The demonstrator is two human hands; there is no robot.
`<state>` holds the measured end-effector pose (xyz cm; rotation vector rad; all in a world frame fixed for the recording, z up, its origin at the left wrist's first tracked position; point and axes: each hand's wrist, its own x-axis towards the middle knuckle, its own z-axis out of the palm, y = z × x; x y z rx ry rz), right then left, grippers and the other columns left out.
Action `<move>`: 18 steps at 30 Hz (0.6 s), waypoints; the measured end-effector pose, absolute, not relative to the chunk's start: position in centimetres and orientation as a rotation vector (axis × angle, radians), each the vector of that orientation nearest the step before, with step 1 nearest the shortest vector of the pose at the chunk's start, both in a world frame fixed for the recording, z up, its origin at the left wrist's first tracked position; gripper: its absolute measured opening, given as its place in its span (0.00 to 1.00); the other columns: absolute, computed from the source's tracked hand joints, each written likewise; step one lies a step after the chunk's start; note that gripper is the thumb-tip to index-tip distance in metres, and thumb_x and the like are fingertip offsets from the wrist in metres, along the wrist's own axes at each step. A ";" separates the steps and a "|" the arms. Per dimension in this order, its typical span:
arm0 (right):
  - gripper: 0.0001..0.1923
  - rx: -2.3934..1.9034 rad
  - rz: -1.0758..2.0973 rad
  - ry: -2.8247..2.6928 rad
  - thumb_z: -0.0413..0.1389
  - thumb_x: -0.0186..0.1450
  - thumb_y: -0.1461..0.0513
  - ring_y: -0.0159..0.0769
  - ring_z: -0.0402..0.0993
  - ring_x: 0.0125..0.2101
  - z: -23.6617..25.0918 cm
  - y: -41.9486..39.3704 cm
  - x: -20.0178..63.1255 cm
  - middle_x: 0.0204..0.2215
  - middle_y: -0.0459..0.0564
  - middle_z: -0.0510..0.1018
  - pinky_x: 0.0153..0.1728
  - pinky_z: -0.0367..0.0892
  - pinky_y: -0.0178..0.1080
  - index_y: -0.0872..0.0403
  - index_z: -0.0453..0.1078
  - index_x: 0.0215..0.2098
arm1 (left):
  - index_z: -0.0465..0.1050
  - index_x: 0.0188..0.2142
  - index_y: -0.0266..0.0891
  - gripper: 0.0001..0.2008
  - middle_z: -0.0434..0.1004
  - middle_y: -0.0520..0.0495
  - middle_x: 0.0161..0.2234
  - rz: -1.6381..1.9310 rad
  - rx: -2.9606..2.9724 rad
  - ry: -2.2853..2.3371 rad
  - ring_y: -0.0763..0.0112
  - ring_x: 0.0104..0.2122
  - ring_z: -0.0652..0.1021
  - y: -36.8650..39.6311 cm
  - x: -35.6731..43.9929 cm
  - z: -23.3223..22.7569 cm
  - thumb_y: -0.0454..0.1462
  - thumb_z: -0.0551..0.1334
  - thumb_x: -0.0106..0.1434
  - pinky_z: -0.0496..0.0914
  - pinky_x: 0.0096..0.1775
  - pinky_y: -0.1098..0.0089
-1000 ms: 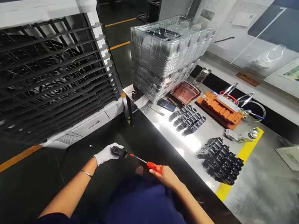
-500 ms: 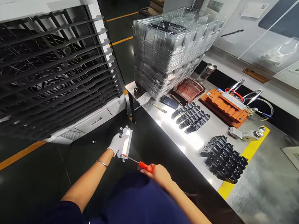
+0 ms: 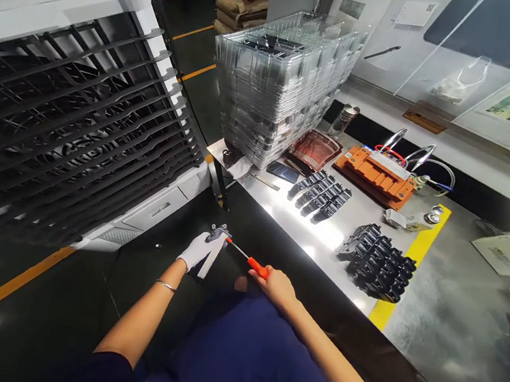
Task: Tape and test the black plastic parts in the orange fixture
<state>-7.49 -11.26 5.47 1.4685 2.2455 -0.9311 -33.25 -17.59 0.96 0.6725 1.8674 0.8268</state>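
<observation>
My left hand (image 3: 196, 251), in a white glove, is closed around a pale grey elongated part (image 3: 211, 260) with small round fittings at its far end. The part is tilted, its near end pointing down toward my body. My bare right hand (image 3: 275, 283) grips the orange handle of a screwdriver (image 3: 256, 267) with a thin metal shaft. Its red tip meets or lies very close to the far end of the part; contact cannot be made out. Both hands are in front of my body, left of the metal table (image 3: 305, 241).
A louvred fan unit (image 3: 83, 144) stands at left. The table bears stacked clear trays (image 3: 268, 109), black moulded parts (image 3: 319, 196), more black parts (image 3: 376, 262), an orange fixture (image 3: 376, 175), a phone (image 3: 283, 171), a can (image 3: 419, 221) and a glass jar (image 3: 343, 122).
The grey part has been turned and tilted in my left hand. The screwdriver's tip has moved from its near end to its far end. My view has shifted slightly.
</observation>
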 end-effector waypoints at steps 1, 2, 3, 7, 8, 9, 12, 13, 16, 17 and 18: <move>0.29 1.476 -0.932 2.238 0.44 0.64 0.39 0.40 0.75 0.34 5.4 -11.2 -7.4 0.31 0.52 0.78 0.30 0.60 0.35 0.54 0.70 0.38 | 0.72 0.38 0.32 0.30 0.78 0.41 0.35 0.835 0.670 1.879 0.65 0.33 0.76 -17.8 -33.2 1.1 0.57 0.65 0.49 0.67 0.34 0.71; 0.29 1.479 -0.942 2.232 0.44 0.64 0.39 0.40 0.75 0.34 5.4 -11.1 -7.4 0.32 0.52 0.78 0.30 0.61 0.35 0.54 0.70 0.38 | 0.72 0.38 0.32 0.29 0.78 0.41 0.35 0.837 0.668 1.889 0.65 0.33 0.75 -17.9 -33.1 1.3 0.56 0.65 0.48 0.66 0.34 0.71; 0.30 1.477 -0.954 2.225 0.44 0.63 0.39 0.41 0.75 0.34 5.3 -11.1 -7.3 0.32 0.52 0.78 0.30 0.61 0.35 0.54 0.70 0.38 | 0.72 0.37 0.32 0.29 0.78 0.41 0.35 0.831 0.668 1.898 0.64 0.33 0.75 -18.0 -33.0 1.5 0.56 0.66 0.48 0.66 0.35 0.70; 0.30 1.469 -0.983 2.216 0.45 0.62 0.38 0.42 0.75 0.35 5.0 -11.3 -6.8 0.32 0.54 0.78 0.32 0.62 0.35 0.53 0.71 0.37 | 0.72 0.35 0.34 0.25 0.78 0.42 0.33 0.753 0.738 1.934 0.63 0.33 0.75 -18.2 -32.8 2.1 0.54 0.65 0.49 0.67 0.35 0.69; 0.30 1.468 -0.992 2.217 0.45 0.62 0.38 0.42 0.75 0.35 4.9 -11.4 -6.6 0.33 0.54 0.78 0.32 0.63 0.35 0.53 0.72 0.37 | 0.72 0.34 0.34 0.24 0.78 0.43 0.33 0.730 0.772 1.927 0.63 0.34 0.75 -18.3 -32.8 2.1 0.53 0.66 0.49 0.67 0.36 0.69; 0.30 1.470 -1.003 2.217 0.46 0.62 0.38 0.42 0.75 0.35 4.8 -11.5 -6.4 0.33 0.54 0.78 0.32 0.63 0.35 0.53 0.72 0.37 | 0.72 0.35 0.35 0.23 0.78 0.43 0.34 0.712 0.805 1.904 0.62 0.34 0.76 -18.4 -32.7 2.0 0.52 0.66 0.49 0.67 0.36 0.68; 0.30 1.463 -1.026 2.227 0.47 0.61 0.38 0.41 0.75 0.34 4.5 -11.9 -5.5 0.33 0.53 0.78 0.32 0.63 0.35 0.53 0.73 0.36 | 0.72 0.38 0.36 0.22 0.78 0.43 0.37 0.672 0.857 1.744 0.61 0.37 0.77 -18.9 -32.5 1.4 0.45 0.69 0.45 0.69 0.39 0.67; 0.30 1.454 -1.031 2.232 0.47 0.61 0.38 0.41 0.75 0.34 4.4 -11.9 -5.1 0.33 0.54 0.78 0.31 0.63 0.35 0.54 0.73 0.36 | 0.73 0.39 0.37 0.23 0.78 0.43 0.38 0.662 0.855 1.684 0.61 0.39 0.77 -19.1 -32.5 1.1 0.43 0.70 0.43 0.70 0.41 0.66; 0.31 1.377 -1.098 2.207 0.49 0.58 0.36 0.39 0.74 0.31 4.2 -11.9 -3.4 0.30 0.53 0.77 0.28 0.61 0.34 0.55 0.73 0.33 | 0.74 0.39 0.39 0.22 0.79 0.45 0.39 0.644 0.750 1.582 0.60 0.42 0.77 -19.2 -32.6 0.0 0.41 0.71 0.42 0.70 0.45 0.65; 0.31 1.339 -1.147 2.179 0.50 0.57 0.36 0.38 0.73 0.29 4.3 -11.7 -2.6 0.28 0.52 0.76 0.26 0.60 0.34 0.55 0.72 0.31 | 0.74 0.37 0.40 0.20 0.79 0.45 0.37 0.645 0.683 1.595 0.59 0.41 0.78 -19.0 -32.7 -0.5 0.43 0.70 0.44 0.71 0.45 0.64; 0.31 1.295 -1.210 2.149 0.52 0.56 0.36 0.36 0.71 0.26 4.5 -11.5 -1.7 0.26 0.50 0.75 0.25 0.58 0.33 0.55 0.72 0.29 | 0.74 0.36 0.41 0.17 0.79 0.46 0.35 0.639 0.623 1.627 0.59 0.41 0.78 -18.7 -32.6 -1.0 0.44 0.69 0.46 0.72 0.44 0.63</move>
